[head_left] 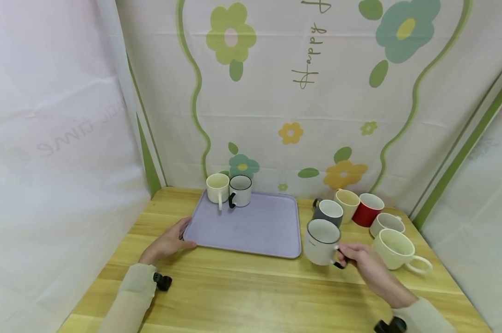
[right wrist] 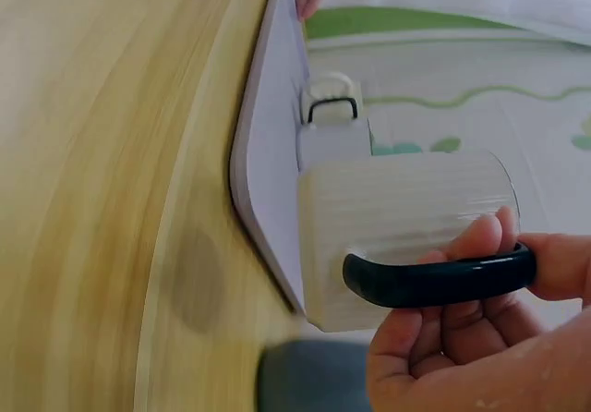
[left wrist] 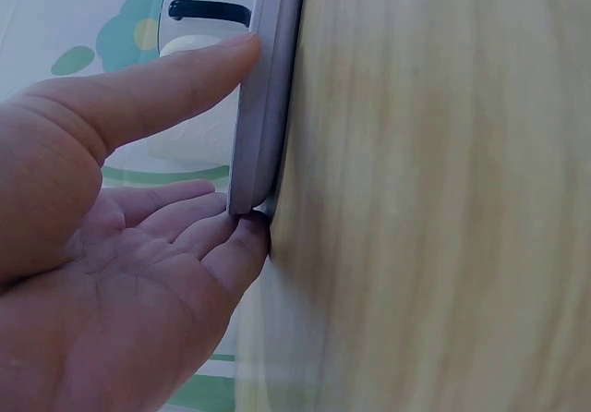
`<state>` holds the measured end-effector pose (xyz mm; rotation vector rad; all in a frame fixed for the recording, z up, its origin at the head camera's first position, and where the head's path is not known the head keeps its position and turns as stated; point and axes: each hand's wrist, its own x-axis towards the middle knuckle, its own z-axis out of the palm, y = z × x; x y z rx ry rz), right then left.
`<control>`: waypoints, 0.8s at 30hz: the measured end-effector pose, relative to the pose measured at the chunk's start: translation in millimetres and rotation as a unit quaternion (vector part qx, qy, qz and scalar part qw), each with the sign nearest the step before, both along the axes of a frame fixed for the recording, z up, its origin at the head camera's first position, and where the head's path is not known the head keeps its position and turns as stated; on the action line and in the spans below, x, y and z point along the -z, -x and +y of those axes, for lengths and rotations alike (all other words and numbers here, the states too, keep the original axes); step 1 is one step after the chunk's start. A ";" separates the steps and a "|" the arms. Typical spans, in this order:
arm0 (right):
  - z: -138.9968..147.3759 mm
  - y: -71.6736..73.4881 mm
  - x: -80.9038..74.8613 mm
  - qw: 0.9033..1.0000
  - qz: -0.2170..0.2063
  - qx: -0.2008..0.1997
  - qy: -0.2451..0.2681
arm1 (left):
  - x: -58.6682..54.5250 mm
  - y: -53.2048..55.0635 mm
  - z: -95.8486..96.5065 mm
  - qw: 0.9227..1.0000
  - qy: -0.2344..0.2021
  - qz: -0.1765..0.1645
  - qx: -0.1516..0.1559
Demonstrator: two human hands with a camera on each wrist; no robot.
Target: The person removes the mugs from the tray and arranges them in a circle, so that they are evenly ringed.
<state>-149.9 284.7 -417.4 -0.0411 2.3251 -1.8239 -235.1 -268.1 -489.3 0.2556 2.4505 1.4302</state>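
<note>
My right hand (head_left: 369,266) grips the black handle (right wrist: 439,278) of a white ribbed mug with a dark rim (head_left: 319,245). The mug hangs upright above the table by the tray's right edge; a soft shadow falls under it. My left hand (head_left: 169,243) holds the near left corner of the lilac tray (head_left: 246,231), thumb at the front edge and fingers at the left side. In the left wrist view the thumb (left wrist: 185,84) touches the tray's rim. On the tray's far left stand a cream mug (head_left: 217,189) and a white black-handled mug (head_left: 241,192).
Right of the tray stand a dark grey mug (head_left: 329,212), a yellow mug (head_left: 347,206), a red mug (head_left: 366,213), a greyish-white mug (head_left: 386,225) and a pale green mug (head_left: 394,249). A printed curtain (head_left: 267,101) hangs behind the wooden table (head_left: 234,291).
</note>
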 end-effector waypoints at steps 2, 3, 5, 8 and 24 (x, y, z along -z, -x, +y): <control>17.5 -10.7 -1.1 1.000 0.005 0.001 -0.019 | 0.5 -0.3 -0.2 1.000 -0.001 0.001 0.000; 25.4 -15.8 -1.2 1.000 0.010 0.008 -0.029 | 0.8 -0.4 -0.5 1.000 -0.001 0.001 0.000; 41.7 -25.2 0.4 0.999 0.016 0.019 -0.047 | 1.0 -0.9 -1.2 1.000 -0.003 -0.001 -0.002; 65.7 -37.5 6.0 0.995 0.019 0.048 -0.081 | 1.7 -0.8 -2.3 1.000 0.000 0.001 -0.003; 129.6 -74.2 62.6 0.981 0.093 0.137 0.105 | -0.3 -1.4 0.6 1.000 0.004 -0.003 -0.003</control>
